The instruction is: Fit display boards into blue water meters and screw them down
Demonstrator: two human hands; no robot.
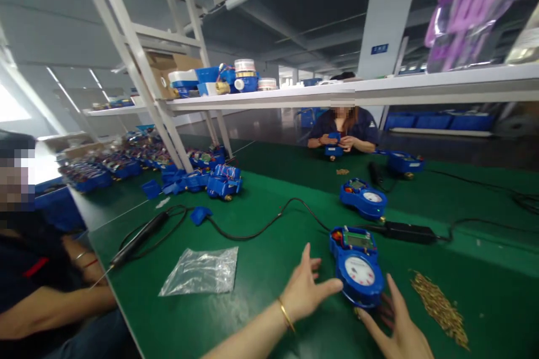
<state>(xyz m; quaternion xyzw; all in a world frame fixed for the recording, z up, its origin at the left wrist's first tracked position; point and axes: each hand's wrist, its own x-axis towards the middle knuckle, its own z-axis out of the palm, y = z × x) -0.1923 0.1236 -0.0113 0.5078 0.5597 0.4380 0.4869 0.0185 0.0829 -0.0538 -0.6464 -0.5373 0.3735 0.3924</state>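
A blue water meter [357, 269] with a round white dial and an exposed circuit board with a small display lies on the green table in front of me. My left hand [309, 286] is beside it on the left, fingers spread and thumb close to the casing. My right hand [398, 322] is at its lower right, fingers apart, some partly hidden; whether they touch the casing I cannot tell. Just behind stands a second blue meter [363, 198]. To the right lies a heap of small brass-coloured screws [440, 305].
A clear plastic bag [202, 271] and a black electric screwdriver [137, 241] with a cable lie left. A black cylindrical tool [410, 232] lies right. Several blue meters [225, 182] stand near the shelf post. A shelf [295, 95] spans above. Co-workers sit opposite and at left.
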